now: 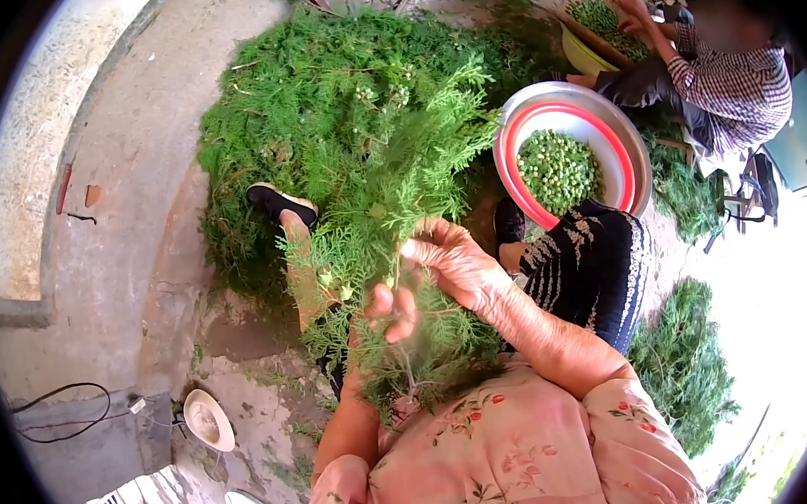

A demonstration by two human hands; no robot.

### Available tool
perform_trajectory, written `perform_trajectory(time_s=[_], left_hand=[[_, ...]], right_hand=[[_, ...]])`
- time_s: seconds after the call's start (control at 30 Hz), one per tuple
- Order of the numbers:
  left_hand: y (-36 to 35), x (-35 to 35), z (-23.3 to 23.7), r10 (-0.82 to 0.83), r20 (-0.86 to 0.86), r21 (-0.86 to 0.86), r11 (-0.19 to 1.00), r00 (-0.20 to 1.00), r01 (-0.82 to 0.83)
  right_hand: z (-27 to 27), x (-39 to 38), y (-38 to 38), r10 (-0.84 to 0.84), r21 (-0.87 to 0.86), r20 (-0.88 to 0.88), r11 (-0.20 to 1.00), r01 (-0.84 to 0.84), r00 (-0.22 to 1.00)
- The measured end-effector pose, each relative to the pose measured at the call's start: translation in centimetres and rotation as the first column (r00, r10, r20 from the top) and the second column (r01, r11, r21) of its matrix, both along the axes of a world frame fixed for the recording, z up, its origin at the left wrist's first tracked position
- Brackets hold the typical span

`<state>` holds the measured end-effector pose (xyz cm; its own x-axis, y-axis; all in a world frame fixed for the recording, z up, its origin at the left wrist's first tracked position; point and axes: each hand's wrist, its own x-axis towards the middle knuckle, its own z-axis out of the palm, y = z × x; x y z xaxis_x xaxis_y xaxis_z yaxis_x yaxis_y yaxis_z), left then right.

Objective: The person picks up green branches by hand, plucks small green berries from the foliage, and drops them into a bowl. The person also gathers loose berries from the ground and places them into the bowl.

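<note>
A leafy green conifer branch (434,148) rises in front of my chest, its flat feathery sprays spreading upward and to both sides. My left hand (393,314) is closed around its lower part, with the fingertips showing and the rest hidden by foliage. Higher up, my right hand (459,260) pinches at the stem between thumb and forefinger; whether a small cone is in that pinch I cannot make out. Pale green cones (332,284) show among the sprays near my left hand. To the right, a metal basin (641,154) holds a red-rimmed white bowl (620,137) with many green cones (557,170).
A large heap of cut branches (292,92) covers the ground ahead. Another pile (683,364) lies at right. A person in a checked shirt (731,93) sits at upper right beside more green cones (597,18). A pale hat (208,420) and a cable (61,393) are at left.
</note>
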<state>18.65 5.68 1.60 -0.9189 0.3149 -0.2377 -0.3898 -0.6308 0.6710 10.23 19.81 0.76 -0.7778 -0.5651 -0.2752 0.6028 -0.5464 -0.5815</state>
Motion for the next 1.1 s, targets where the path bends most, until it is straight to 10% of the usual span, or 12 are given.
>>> perform_trajectory(time_s=[0.1, 0.3, 0.37, 0.6, 0.73, 0.87, 0.93, 1.0, 1.03, 1.1], left_hand=[[-1.2, -1.3, -4.4, -0.216, -0.184, 0.295, 0.918, 0.959, 0.264], [-0.2, 0.6, -0.8, 0.013, 0.120, -0.003, 1.000, 0.993, -0.013], [-1.9, -1.3, -2.2, -0.179, -0.200, -0.017, 0.984, 0.963, 0.179], [-1.5, -0.9, -0.2, -0.142, -0.118, -0.043, 0.989, 0.983, 0.138], [-1.2, -1.1, 0.3, -0.091, -0.090, -0.011, 0.996, 0.992, 0.090], [0.5, -0.4, 2.1, 0.139, 0.033, -0.241, 0.962, 0.990, -0.127], [0.9, -0.4, 0.8, 0.193, -0.023, -0.388, 0.903, 0.981, -0.186], [1.4, -0.4, 0.9, 0.255, -0.009, -0.401, 0.885, 0.967, -0.237], [2.3, -0.7, 2.3, 0.255, 0.012, -0.482, 0.849, 0.967, -0.218], [2.0, -1.1, 1.6, 0.208, 0.054, -0.387, 0.906, 0.977, -0.172]], right_hand=[[-0.1, 0.0, 0.0, -0.041, 0.044, 0.001, 0.998, 0.040, 0.999], [-0.7, 0.0, -0.2, -0.142, 0.382, -0.205, 0.899, 0.213, 0.968], [-0.7, -1.0, 0.6, -0.190, 0.492, -0.191, 0.830, 0.262, 0.963], [-0.9, -2.6, 2.9, -0.157, -0.163, 0.081, 0.972, 0.168, 0.984], [0.3, -1.6, 3.2, -0.089, -0.126, 0.098, 0.987, 0.101, 0.991], [1.1, -0.3, 3.1, 0.096, 0.147, -0.208, 0.987, -0.066, 0.973], [1.3, 0.2, 2.3, 0.137, 0.305, -0.670, 0.947, 0.103, 0.730], [3.0, 1.2, 1.7, 0.134, 0.108, -0.528, 0.990, -0.091, 0.839], [4.4, 0.8, 2.2, 0.238, 0.319, -0.708, 0.948, 0.002, 0.665], [3.8, 0.6, 2.1, 0.326, 0.363, -0.611, 0.925, -0.110, 0.722]])
